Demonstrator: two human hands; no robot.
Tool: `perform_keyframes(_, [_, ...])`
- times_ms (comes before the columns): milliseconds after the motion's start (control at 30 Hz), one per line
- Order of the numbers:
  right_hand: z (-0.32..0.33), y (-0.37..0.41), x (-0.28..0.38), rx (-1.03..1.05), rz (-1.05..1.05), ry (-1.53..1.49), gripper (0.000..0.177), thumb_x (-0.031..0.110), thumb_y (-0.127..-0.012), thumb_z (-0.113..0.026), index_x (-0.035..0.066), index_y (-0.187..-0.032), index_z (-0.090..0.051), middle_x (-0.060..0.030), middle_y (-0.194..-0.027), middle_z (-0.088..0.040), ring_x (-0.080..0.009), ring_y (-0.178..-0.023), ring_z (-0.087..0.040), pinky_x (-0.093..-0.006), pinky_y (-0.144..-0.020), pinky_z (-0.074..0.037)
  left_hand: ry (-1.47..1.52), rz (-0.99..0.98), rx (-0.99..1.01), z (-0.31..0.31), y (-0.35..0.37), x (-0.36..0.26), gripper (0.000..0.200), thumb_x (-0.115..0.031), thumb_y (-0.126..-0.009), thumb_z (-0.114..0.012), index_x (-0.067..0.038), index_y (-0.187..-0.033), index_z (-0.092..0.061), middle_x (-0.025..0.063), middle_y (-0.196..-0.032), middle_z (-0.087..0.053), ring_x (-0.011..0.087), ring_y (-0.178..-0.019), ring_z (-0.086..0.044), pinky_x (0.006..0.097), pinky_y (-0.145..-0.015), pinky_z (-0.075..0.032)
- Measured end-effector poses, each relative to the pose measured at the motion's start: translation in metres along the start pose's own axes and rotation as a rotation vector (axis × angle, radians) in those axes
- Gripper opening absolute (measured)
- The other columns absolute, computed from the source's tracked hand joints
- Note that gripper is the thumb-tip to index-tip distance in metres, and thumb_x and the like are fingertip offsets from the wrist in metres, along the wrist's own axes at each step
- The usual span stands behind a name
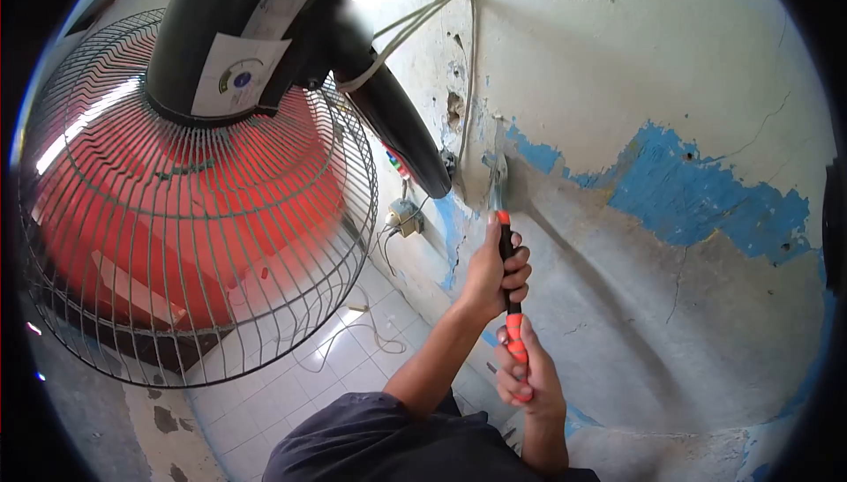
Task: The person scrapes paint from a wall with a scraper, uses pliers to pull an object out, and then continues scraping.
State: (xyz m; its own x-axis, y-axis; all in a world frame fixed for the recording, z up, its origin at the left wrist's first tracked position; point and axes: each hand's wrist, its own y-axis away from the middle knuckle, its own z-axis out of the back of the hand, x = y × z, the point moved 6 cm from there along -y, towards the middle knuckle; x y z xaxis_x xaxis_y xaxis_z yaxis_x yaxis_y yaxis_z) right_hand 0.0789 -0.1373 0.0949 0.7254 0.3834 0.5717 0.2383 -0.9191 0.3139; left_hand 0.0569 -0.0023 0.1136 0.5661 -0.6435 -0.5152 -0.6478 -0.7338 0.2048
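Both hands grip one long-handled scraper [515,332] with a black and orange handle. My left hand [496,272] is wrapped round the upper, black part, just below the metal blade. Lower down, my right hand [529,372] is closed round the orange end of the handle. The metal blade [499,184] points up and lies at the wall, beside a patch of peeling paint; whether its edge touches the wall is hard to tell. The wall [635,288] shows bare grey plaster, blue paint [670,186] and cream paint above.
A large fan [212,191] with a wire cage and red blades fills the left side, its black arm reaching near the scraper. A cord hangs from a nail. A socket [405,217] with cables sits low on the wall above white floor tiles [344,363].
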Motion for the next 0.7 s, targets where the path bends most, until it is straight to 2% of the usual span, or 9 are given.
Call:
perform_keyframes(67, [0.000, 0.004, 0.002, -0.006, -0.002, -0.003, 0.043, 0.051, -0.100, -0.035, 0.009, -0.100, -0.041, 0.0050, -0.055, -0.030, -0.0034, -0.030, -0.023, -0.0222, -0.026, -0.026, 0.014, -0.029, 0.007, 0.000, 0.000, 0.004, 0.050, -0.065, -0.093, -0.036, -0.016, -0.086, -0.039, -0.0066, -0.059, -0.026, 0.0049, -0.042, -0.022, 0.0219, -0.038, -0.020])
perform_keyframes(233, [-0.004, 0.018, -0.010, 0.005, -0.004, -0.028, 0.044, 0.051, -0.100, -0.034, 0.008, -0.102, -0.042, 0.0038, -0.058, -0.033, -0.0037, -0.032, -0.026, -0.0223, -0.029, -0.030, -0.010, 0.047, 0.049, -0.005, 0.010, 0.015, 0.050, -0.065, -0.093, -0.036, -0.016, -0.086, -0.040, -0.0066, -0.060, -0.027, 0.0048, -0.042, -0.022, 0.0221, -0.038, -0.020])
perform_keyframes(367, [0.002, 0.003, 0.000, -0.032, 0.015, 0.025, 0.043, 0.051, -0.100, -0.035, 0.008, -0.100, -0.041, 0.0046, -0.056, -0.030, -0.0034, -0.031, -0.025, -0.0215, -0.027, -0.027, 0.009, -0.056, 0.011, 0.006, -0.002, 0.006, 0.050, -0.065, -0.093, -0.036, -0.016, -0.086, -0.040, -0.0065, -0.059, -0.028, 0.0048, -0.042, -0.022, 0.0223, -0.038, -0.020])
perform_keyframes(467, [-0.009, 0.019, -0.008, -0.052, -0.001, -0.011, 0.043, 0.051, -0.100, -0.035, 0.008, -0.100, -0.042, 0.0047, -0.056, -0.030, -0.0033, -0.031, -0.025, -0.0211, -0.027, -0.027, 0.028, 0.036, 0.051, 0.000, 0.008, 0.017, 0.049, -0.064, -0.094, -0.035, -0.016, -0.087, -0.041, -0.0067, -0.059, -0.028, 0.0049, -0.042, -0.022, 0.0222, -0.038, -0.021])
perform_keyframes(500, [-0.009, 0.021, -0.012, 0.005, 0.033, -0.018, 0.043, 0.050, -0.100, -0.035, 0.008, -0.100, -0.042, 0.0047, -0.056, -0.030, -0.0033, -0.031, -0.025, -0.0211, -0.027, -0.027, 0.011, 0.024, 0.037, -0.001, 0.005, 0.014, 0.049, -0.064, -0.094, -0.035, -0.016, -0.087, -0.041, -0.0067, -0.059, -0.028, 0.0049, -0.042, -0.022, 0.0222, -0.038, -0.021])
perform_keyframes(600, [0.014, -0.003, -0.006, -0.015, 0.017, 0.027, 0.044, 0.052, -0.099, -0.035, 0.009, -0.101, -0.042, 0.0048, -0.056, -0.030, -0.0036, -0.031, -0.025, -0.0215, -0.027, -0.027, -0.001, -0.003, -0.011, 0.007, 0.004, 0.014, 0.048, -0.063, -0.095, -0.034, -0.016, -0.086, -0.040, -0.0068, -0.059, -0.027, 0.0049, -0.042, -0.022, 0.0222, -0.038, -0.020])
perform_keyframes(700, [0.008, 0.003, -0.007, -0.048, 0.019, 0.036, 0.044, 0.051, -0.099, -0.035, 0.009, -0.101, -0.043, 0.0047, -0.056, -0.031, -0.0033, -0.032, -0.025, -0.0214, -0.028, -0.027, 0.022, -0.019, -0.009, 0.012, -0.002, 0.010, 0.049, -0.064, -0.094, -0.035, -0.016, -0.085, -0.040, -0.0069, -0.058, -0.026, 0.0049, -0.042, -0.021, 0.0225, -0.037, -0.019])
